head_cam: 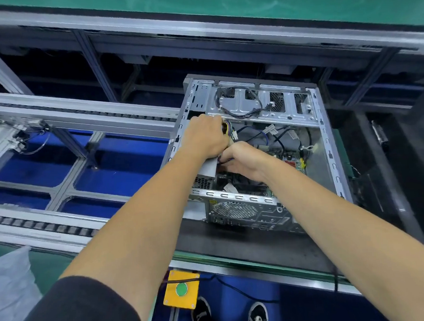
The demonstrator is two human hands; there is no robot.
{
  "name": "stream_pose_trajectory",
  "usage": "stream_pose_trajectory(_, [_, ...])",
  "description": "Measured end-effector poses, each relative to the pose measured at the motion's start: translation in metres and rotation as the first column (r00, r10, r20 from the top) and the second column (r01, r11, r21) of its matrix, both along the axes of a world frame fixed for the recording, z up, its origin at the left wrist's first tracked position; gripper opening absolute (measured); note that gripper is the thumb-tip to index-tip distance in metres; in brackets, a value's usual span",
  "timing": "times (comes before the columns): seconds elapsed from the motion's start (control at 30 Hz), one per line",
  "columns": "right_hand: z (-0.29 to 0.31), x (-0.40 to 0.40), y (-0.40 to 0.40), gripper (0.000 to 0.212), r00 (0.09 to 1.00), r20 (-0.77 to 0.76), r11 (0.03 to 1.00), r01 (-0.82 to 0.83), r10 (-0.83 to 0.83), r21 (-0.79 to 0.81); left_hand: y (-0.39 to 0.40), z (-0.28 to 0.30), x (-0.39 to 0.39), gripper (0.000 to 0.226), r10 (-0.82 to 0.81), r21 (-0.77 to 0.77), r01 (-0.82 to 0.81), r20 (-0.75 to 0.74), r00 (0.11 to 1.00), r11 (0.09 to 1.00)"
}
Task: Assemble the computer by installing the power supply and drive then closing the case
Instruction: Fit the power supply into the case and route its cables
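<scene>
The computer case (325,139) lies on its side with the open face up, a box of thin, stamped, bare grey steel with rows of small slots along its folded rims. It sits on a dark, matte table (247,242). Along the case's far wall runs a pressed metal drive cage (257,104) with rectangular cut-outs and a loop of black cable lying on it.

Inside the case's left side sits the power supply (208,171), a smooth grey metal box with a perforated grille at its near end. The left hand (204,136) rests over its far end, fingers curled down around a bundle of coloured wires (225,126) that comes out there. Just beside it, toward the case's middle, the right hand (243,161) is curled too, its fingertips pinching dark cables low in the case; what exactly they hold is hidden.

Right of the hands, on the case floor, a green circuit board (292,159) shows among thin black and blue leads. The case's near wall carries a round honeycomb fan grille (234,209).

Below the table's near edge hangs a yellow square box with a round green button (181,289). Left of the case runs a conveyor of ribbed aluminium rails (80,113).
</scene>
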State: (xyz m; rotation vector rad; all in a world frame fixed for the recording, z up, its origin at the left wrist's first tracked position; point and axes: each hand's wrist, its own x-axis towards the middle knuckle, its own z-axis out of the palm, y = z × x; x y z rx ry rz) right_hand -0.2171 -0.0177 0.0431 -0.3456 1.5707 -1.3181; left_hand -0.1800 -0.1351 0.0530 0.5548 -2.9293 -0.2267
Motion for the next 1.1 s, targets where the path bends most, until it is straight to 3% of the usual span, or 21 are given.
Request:
stream_pose_trajectory(0.13, [0.001,-0.003,0.005,0.017,0.987,0.155,0.994,-0.025,0.041,-0.102,-0.006,-0.004,-0.004,0.018,-0.08,-0.081,0.083,0.041,0.996,0.993])
stream_pose_trajectory(0.4, [-0.004,-0.013,0.003,0.03,0.982,0.088,0.985,-0.16,0.164,-0.059,-0.009,-0.008,-0.005,0.026,-0.095,-0.17,0.103,0.055,0.994,0.98])
stream_pose_trajectory(0.6, [-0.005,-0.013,0.002,0.029,0.976,0.116,0.981,-0.178,0.186,-0.075,-0.01,-0.009,-0.012,0.032,-0.032,-0.124,0.043,0.087,0.996,0.991])
stream_pose_trajectory(0.7, [-0.003,-0.008,0.005,0.024,0.949,0.108,0.955,-0.292,0.296,-0.046,-0.011,-0.008,-0.014,0.031,-0.033,-0.097,0.043,0.108,0.994,0.994])
stream_pose_trajectory(0.73, [-0.002,-0.006,0.007,0.03,0.927,0.068,0.929,-0.369,0.369,-0.013,-0.012,-0.008,-0.015,0.03,-0.04,-0.096,0.051,0.114,0.993,0.994])
stream_pose_trajectory(0.8, [0.0,-0.002,0.01,0.066,0.861,-0.112,0.867,-0.482,0.496,0.13,-0.014,-0.007,-0.015,0.03,-0.052,-0.076,0.062,0.126,0.991,0.995])
stream_pose_trajectory(0.9, [0.001,-0.001,0.011,0.098,0.737,-0.372,0.823,-0.464,0.564,0.328,-0.015,-0.006,-0.016,0.029,-0.067,-0.046,0.074,0.132,0.989,0.996])
stream_pose_trajectory(1.1, [-0.008,0.009,0.007,0.072,0.384,-0.699,0.793,-0.377,0.604,0.478,-0.014,-0.005,-0.014,0.029,-0.077,-0.009,0.079,0.1,0.992,0.997])
